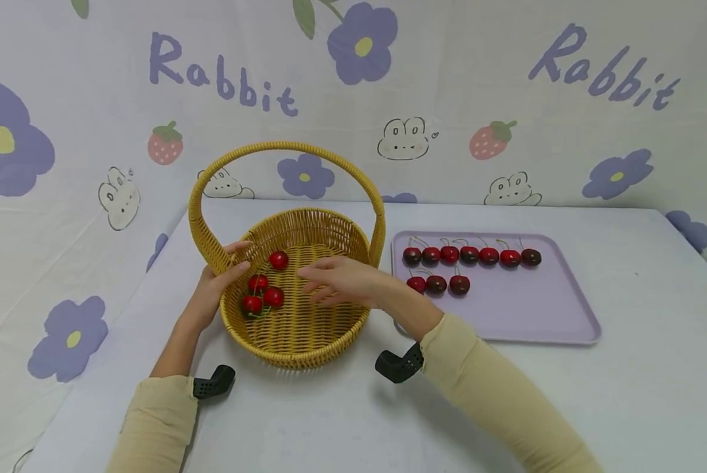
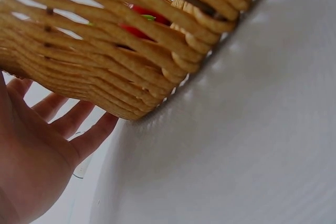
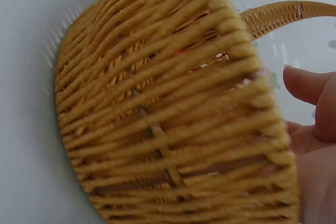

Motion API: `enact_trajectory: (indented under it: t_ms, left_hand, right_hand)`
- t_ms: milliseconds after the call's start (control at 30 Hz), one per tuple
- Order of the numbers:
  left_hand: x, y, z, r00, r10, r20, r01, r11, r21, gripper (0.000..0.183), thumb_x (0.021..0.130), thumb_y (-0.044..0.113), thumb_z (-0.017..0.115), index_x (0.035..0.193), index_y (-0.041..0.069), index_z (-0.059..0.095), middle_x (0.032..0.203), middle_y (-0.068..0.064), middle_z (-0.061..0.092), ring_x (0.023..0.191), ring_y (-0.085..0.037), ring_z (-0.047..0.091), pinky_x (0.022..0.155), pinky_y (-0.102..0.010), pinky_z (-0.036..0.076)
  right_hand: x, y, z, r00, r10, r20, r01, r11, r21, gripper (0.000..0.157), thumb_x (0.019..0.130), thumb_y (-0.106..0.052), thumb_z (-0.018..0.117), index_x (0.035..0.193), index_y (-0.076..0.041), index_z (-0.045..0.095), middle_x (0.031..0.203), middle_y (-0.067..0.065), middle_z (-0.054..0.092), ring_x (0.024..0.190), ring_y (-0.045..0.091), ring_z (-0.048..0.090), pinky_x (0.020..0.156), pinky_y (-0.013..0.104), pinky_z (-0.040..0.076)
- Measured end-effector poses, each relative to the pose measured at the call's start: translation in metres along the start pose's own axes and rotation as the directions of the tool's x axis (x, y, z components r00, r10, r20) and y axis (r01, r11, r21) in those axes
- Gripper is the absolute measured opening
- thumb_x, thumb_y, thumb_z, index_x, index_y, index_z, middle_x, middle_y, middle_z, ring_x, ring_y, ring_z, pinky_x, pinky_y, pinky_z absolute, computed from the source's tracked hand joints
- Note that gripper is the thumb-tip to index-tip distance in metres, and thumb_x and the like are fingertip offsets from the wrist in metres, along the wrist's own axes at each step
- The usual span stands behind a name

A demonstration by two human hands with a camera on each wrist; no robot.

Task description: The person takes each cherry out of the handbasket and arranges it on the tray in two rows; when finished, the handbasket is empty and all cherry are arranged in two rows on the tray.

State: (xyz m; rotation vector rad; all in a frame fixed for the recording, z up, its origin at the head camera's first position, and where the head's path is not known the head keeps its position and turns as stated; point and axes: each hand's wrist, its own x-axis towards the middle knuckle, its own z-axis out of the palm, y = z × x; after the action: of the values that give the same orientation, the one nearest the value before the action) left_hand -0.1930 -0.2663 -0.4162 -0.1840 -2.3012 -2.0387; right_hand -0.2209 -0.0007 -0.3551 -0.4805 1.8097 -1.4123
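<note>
A yellow wicker basket (image 1: pixel 306 351) with a tall arched handle (image 1: pixel 282 146) stands on the table. Several red cherries (image 1: pixel 273 297) with stems lie in its left half. My left hand (image 1: pixel 214 289) grips the basket's left side beside the handle's foot, thumb over the rim; in the left wrist view, its fingers (image 2: pixel 89 137) spread along the outer wall. Over the basket's middle hovers my right hand (image 1: pixel 344 281), fingers loosely extended, nothing visible in them. From the right wrist, the basket wall (image 3: pixel 173 103) covers part of that hand (image 3: pixel 320 129).
A lilac tray (image 1: pixel 531 315) lies right of the basket, with a back row of several cherries (image 1: pixel 488 256) and a shorter front row of three cherries (image 1: pixel 436 284). My right forearm crosses its near left corner. A patterned cloth (image 1: pixel 448 98) hangs behind the table (image 1: pixel 330 427).
</note>
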Motion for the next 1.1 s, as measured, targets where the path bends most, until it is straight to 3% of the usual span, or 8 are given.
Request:
enact_trajectory:
  t_ms: [300, 767, 967, 1100]
  left_hand:
    - [-0.001, 0.001, -0.002, 1.000, -0.015, -0.004, 0.015, 1.000, 0.015, 0.051, 0.097, 0.021, 0.051, 0.143, 0.002, 0.036, 0.147, -0.015, 0.034, 0.132, -0.032, 0.035, 0.108, -0.050, 0.023]
    - [0.000, -0.002, -0.005, 1.000, 0.001, -0.005, -0.001, 0.999, 0.033, 0.052, 0.097, 0.025, 0.051, 0.142, 0.003, 0.037, 0.147, -0.015, 0.035, 0.130, -0.032, 0.037, 0.106, -0.051, 0.026]
    - [0.000, 0.000, -0.003, 1.000, 0.017, 0.002, -0.017, 0.999, 0.034, 0.050, 0.098, 0.022, 0.050, 0.141, 0.001, 0.037, 0.147, -0.016, 0.033, 0.133, -0.033, 0.033, 0.108, -0.053, 0.023]
    - [-0.001, 0.001, -0.001, 1.000, 0.008, 0.001, -0.008, 1.000, 0.028, 0.050, 0.097, 0.021, 0.051, 0.141, 0.001, 0.037, 0.147, -0.015, 0.034, 0.134, -0.032, 0.032, 0.108, -0.052, 0.022]
  right_hand:
    - [0.017, 0.001, 0.017, 0.996, 0.072, -0.058, -0.069, 0.996, 0.065, 0.054, 0.099, -0.034, 0.052, 0.141, -0.003, 0.041, 0.133, 0.018, 0.050, 0.116, 0.031, 0.054, 0.094, 0.043, 0.045]
    - [0.040, -0.004, 0.042, 0.986, 0.148, -0.083, -0.146, 0.989, 0.022, 0.061, 0.096, -0.039, 0.055, 0.144, -0.005, 0.039, 0.139, 0.008, 0.045, 0.116, 0.030, 0.053, 0.091, 0.043, 0.047]
    - [0.045, -0.006, 0.051, 0.983, 0.161, -0.088, -0.162, 0.987, -0.007, 0.060, 0.096, -0.037, 0.056, 0.143, -0.005, 0.039, 0.129, 0.007, 0.049, 0.108, 0.027, 0.052, 0.085, 0.040, 0.051]
    - [0.045, -0.004, 0.052, 0.983, 0.166, -0.078, -0.168, 0.986, -0.013, 0.051, 0.096, -0.033, 0.058, 0.134, -0.001, 0.048, 0.112, 0.008, 0.052, 0.095, 0.023, 0.053, 0.080, 0.036, 0.052]
